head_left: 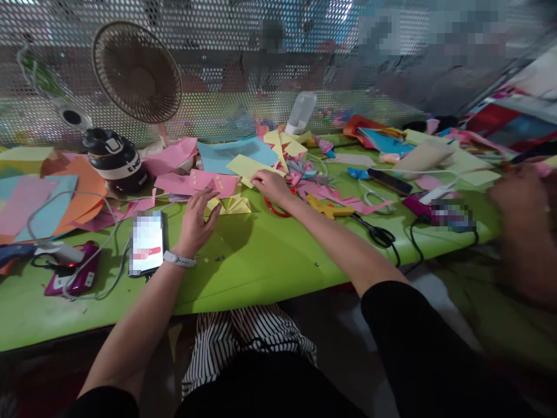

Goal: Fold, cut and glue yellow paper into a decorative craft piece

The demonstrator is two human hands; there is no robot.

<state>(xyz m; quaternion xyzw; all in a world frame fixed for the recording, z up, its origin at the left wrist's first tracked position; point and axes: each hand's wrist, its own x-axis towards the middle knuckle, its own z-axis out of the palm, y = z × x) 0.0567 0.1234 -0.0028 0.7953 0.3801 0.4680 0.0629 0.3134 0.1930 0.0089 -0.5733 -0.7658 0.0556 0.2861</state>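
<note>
Two Hands Spreading Over Paper Scraps

The left hand (198, 220) is hovering or resting at the lower left of the pink sheet (213, 183), its fingers parting and stretching; whether the tips are touching paper, I cannot tell. The right hand (270, 187) is curling its fingers at the lower edge of the yellow sheet (248, 166); whether they are gripping it, I cannot tell. The two hands are working apart, with the folded yellow paper (236, 205) lying between them on the green table (261, 261), just below the pink sheet. The pink sheet is bearing small yellow dots.

A red ring (278, 210) is lying partly under the right wrist. Farther right, a yellow tool (328, 207) is sitting near black scissors (379, 233). The phone (148, 241) is lying just beside the left wrist, its screen glowing. Behind it, a dark bottle (116, 162) is standing in front of the fan (137, 72). A blue sheet (232, 154) is lying behind the pink one. At the far right, another person's hand (520, 188) is showing, blurred.
</note>
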